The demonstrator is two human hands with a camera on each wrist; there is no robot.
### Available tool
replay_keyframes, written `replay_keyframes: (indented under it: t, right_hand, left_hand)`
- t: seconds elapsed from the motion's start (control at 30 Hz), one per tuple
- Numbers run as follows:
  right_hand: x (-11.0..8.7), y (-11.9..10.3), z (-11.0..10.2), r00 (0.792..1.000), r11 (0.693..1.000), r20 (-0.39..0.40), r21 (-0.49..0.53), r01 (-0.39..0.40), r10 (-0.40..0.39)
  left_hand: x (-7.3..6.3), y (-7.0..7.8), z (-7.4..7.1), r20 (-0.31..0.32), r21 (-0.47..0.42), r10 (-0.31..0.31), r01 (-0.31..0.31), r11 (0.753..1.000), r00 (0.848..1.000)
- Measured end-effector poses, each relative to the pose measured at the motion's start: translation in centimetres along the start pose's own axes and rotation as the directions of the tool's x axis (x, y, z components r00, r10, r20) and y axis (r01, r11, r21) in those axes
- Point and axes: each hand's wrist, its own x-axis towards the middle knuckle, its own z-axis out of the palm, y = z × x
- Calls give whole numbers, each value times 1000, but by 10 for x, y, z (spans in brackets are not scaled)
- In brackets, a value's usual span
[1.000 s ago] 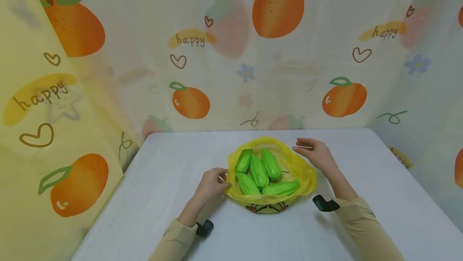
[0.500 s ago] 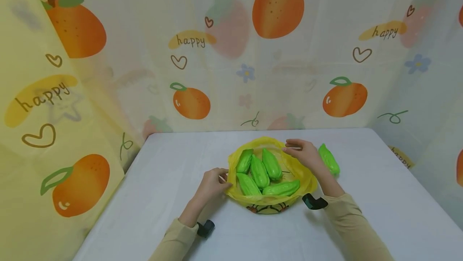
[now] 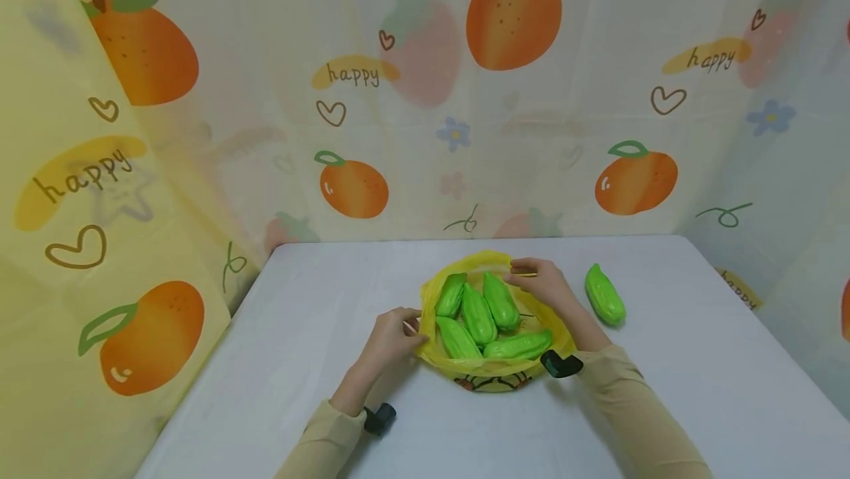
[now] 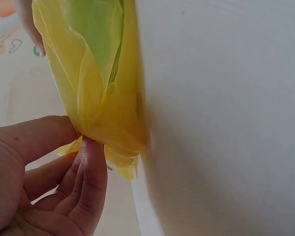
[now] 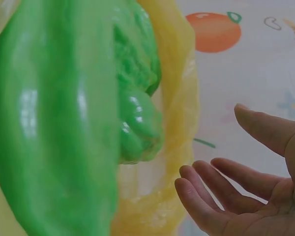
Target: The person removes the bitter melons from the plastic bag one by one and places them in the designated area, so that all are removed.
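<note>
A yellow plastic bag (image 3: 432,352) stands on the table with its mouth spread wide and a printed face low on its front. Several glossy green bitter melons (image 3: 477,315) lie inside it. My left hand (image 3: 390,333) pinches the bag's left rim between thumb and fingertips, which the left wrist view shows close up. Over the bag's far right rim is my right hand (image 3: 541,281), fingers loosely extended and holding nothing in the right wrist view. One more bitter melon (image 3: 605,296) lies outside on the table, right of my right forearm.
The white table (image 3: 299,294) reaches back to a hanging curtain (image 3: 412,147) printed with fruit and the word happy. The curtain also runs along both sides. A black wrist camera (image 3: 561,364) on my right sleeve overlaps the bag's front right edge.
My right hand has moved left to the bag's far right rim, and the loose bitter melon behind that arm has come into view. My left hand keeps its pinch on the bag.
</note>
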Motion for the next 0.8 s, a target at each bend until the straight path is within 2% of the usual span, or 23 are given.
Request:
replay_keyframes:
  t: [0.17,0.3,0.53,0.8]
  right_hand:
    - [3,2,4,999,999,8,-17,-48,48]
    - [6,5,6,996,996,45,-22,-81,82]
    - [8,7,11,989,992,101,-82,-97,105]
    - [9,9,16,979,987,134,-59,-149,155]
  left_hand:
    - [0,2,0,-1,2,1,-1,1000,1000]
    - [0,2,0,-2,4,0,0,1000,1000]
    - [0,0,0,-3,10,-2,2,1000,1000]
    - [0,-1,0,-2,7,3,-3,1000,1000]
